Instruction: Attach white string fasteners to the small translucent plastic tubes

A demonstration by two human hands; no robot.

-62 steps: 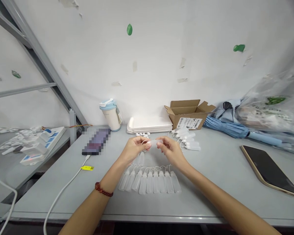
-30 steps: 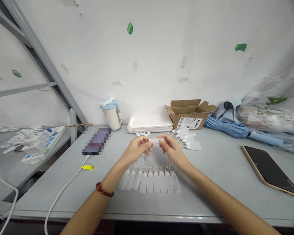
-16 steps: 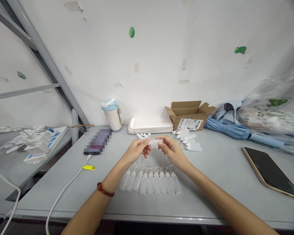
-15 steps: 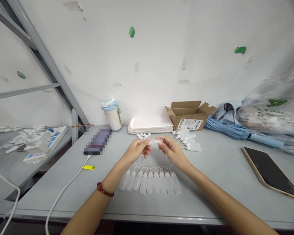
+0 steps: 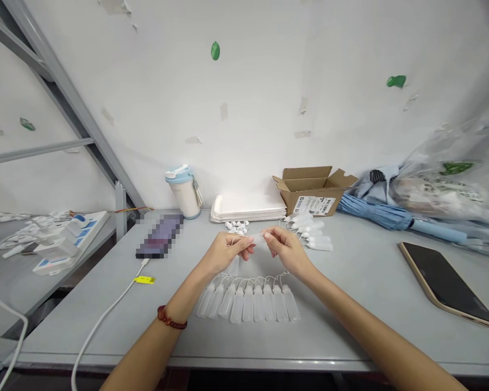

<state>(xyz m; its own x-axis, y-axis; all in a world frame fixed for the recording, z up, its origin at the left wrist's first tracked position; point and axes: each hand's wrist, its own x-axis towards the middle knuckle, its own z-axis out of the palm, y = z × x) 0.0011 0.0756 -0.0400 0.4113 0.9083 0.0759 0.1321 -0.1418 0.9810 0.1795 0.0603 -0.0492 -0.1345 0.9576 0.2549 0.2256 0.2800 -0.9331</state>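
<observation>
Above the middle of the desk, both hands hold one small translucent plastic bottle lying sideways between them. My left hand pinches its left end, and my right hand pinches the right end. The fingers hide much of the bottle. Below the hands lies a row of several similar translucent bottles with thin looped cords at their tops. One more bottle lies partly hidden behind my left hand. More corded bottles are heaped to the right of my right hand. Small white caps sit just beyond the left hand.
Behind the caps is a stack of white trays, beside an open cardboard box. A tumbler and a charging phone stand left. At right are a blue umbrella, a plastic bag and another phone.
The bottle in my hands has tilted a little, its right end now slightly higher. Both hands keep their hold. The whole view has shifted slightly.
</observation>
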